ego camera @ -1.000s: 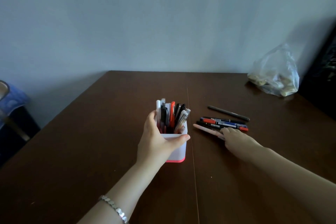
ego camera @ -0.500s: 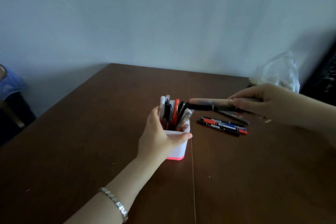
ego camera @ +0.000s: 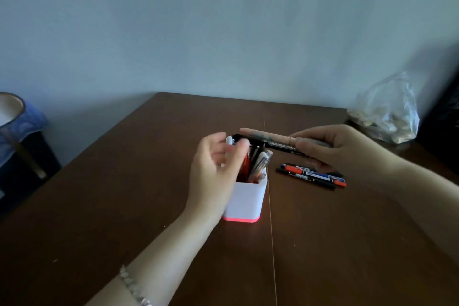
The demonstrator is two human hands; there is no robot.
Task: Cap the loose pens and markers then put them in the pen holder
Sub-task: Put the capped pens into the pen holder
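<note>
Holder [ego camera: 244, 202], white-pink plastic, is holding pens [ego camera: 258, 164]; we're gripping black marker [ego camera: 280, 144] + pink pen [ego camera: 263, 133] w/ right hand [ego camera: 340, 146]; left hand [ego camera: 213, 169] grip unclear; thin markers [ego camera: 310, 175] waiting.

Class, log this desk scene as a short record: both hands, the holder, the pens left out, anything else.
Holder: white square pen holder, pink base, upright, full of pens
Right hand: grips black marker and pink pen together, level above the holder
Left hand: at marker's left end; grip blurred
Loose: red, blue and black markers side by side on brown wooden table
Other: clear plastic bag, far right
</note>
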